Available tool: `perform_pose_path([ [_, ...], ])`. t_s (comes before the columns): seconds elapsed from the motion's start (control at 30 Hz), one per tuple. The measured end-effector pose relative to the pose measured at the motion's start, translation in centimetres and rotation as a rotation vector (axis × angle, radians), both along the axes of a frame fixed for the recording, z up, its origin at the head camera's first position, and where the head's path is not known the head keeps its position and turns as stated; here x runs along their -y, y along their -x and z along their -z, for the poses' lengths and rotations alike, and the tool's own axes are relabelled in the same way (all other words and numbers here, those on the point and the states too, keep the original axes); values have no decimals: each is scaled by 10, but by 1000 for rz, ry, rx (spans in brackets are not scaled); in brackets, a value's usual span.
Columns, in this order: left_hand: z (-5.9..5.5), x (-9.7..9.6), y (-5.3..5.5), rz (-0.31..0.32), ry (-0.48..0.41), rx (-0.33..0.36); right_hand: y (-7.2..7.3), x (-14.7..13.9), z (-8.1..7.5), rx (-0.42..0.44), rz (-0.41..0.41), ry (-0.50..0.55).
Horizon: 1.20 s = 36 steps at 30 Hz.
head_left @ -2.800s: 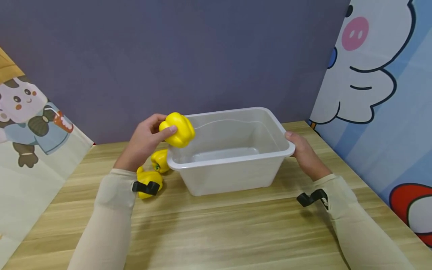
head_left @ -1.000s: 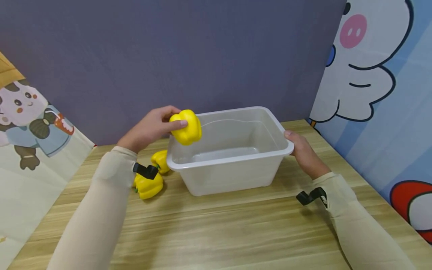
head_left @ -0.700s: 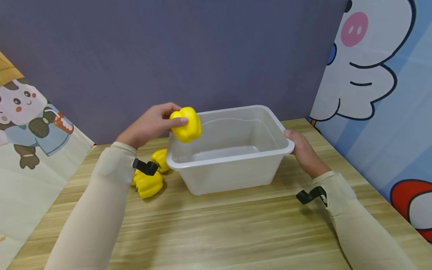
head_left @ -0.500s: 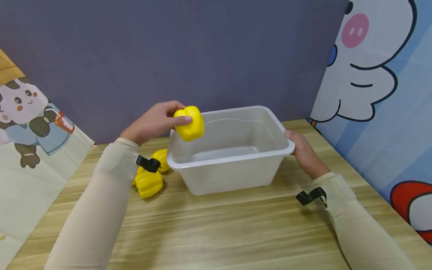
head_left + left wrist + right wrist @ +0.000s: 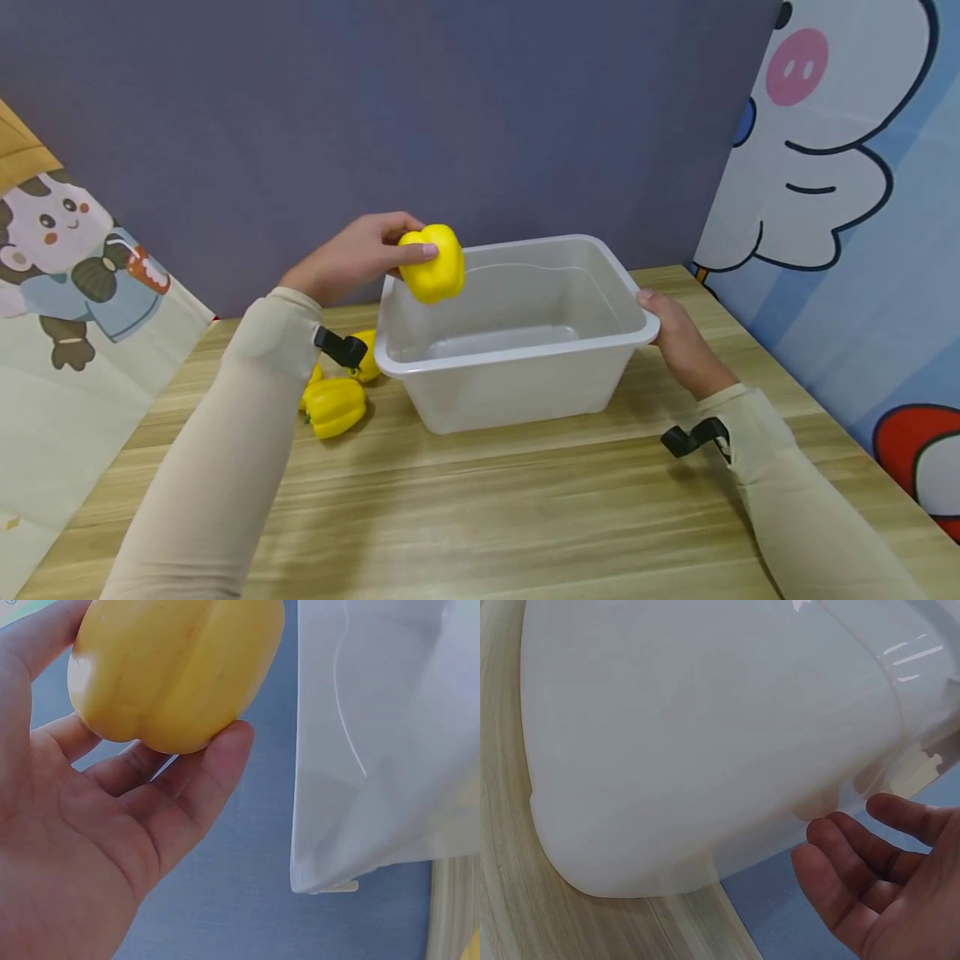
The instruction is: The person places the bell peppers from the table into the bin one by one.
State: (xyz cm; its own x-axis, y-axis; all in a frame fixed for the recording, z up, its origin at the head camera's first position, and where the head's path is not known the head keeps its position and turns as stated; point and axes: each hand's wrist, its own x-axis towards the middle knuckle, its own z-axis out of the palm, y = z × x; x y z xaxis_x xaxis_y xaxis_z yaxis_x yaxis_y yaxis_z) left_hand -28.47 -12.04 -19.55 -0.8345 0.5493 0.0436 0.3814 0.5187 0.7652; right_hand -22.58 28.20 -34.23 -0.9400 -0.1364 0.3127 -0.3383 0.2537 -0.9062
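My left hand holds a yellow bell pepper between thumb and fingers, at the left end of a white plastic bin. In the left wrist view the pepper sits in the curled fingertips, beside the bin's wall. My right hand grips the bin's right end, its thumb on top of the rim. The right wrist view has those fingers curled at the outer wall. No pepper shows inside the bin.
More yellow bell peppers lie on the wooden table left of the bin: one in front, others partly covered by my left sleeve and its black strap mount. A grey-blue panel stands close behind; printed cartoon panels flank both sides.
My left hand has carried the pepper rightward and slightly up, from outside the bin's left rim to over its left end. The right hand and bin have stayed in place.
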Motion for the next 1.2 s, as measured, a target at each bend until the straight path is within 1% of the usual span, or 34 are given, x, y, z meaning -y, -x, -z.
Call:
perform_pose_path([
  [0.23,-4,-12,3,25,-28,28,0,-1,-2,-20,7,1],
  [0.37,-7,-19,3,25,-8,32,1,0,-3,-19,14,2],
  [0.4,-9,-22,1,27,0,30,1,0,-3,-20,15,2],
  [0.5,-15,-30,-8,36,13,25,0,-1,-2,-27,21,7],
  [0.6,-20,-37,-17,45,6,20,-1,0,0,-30,21,18],
  [0.67,-20,-40,-20,52,5,15,-2,0,1,-27,20,24],
  [0.8,-20,-43,-21,61,-7,15,-1,2,0,-25,16,15],
  [0.9,-17,-45,-18,66,-3,14,0,3,-1,-30,11,9],
  [1.13,2,-47,5,53,-12,35,1,4,0,-13,2,17],
  [1.2,5,-49,9,60,-22,37,1,4,1,-14,1,20],
])
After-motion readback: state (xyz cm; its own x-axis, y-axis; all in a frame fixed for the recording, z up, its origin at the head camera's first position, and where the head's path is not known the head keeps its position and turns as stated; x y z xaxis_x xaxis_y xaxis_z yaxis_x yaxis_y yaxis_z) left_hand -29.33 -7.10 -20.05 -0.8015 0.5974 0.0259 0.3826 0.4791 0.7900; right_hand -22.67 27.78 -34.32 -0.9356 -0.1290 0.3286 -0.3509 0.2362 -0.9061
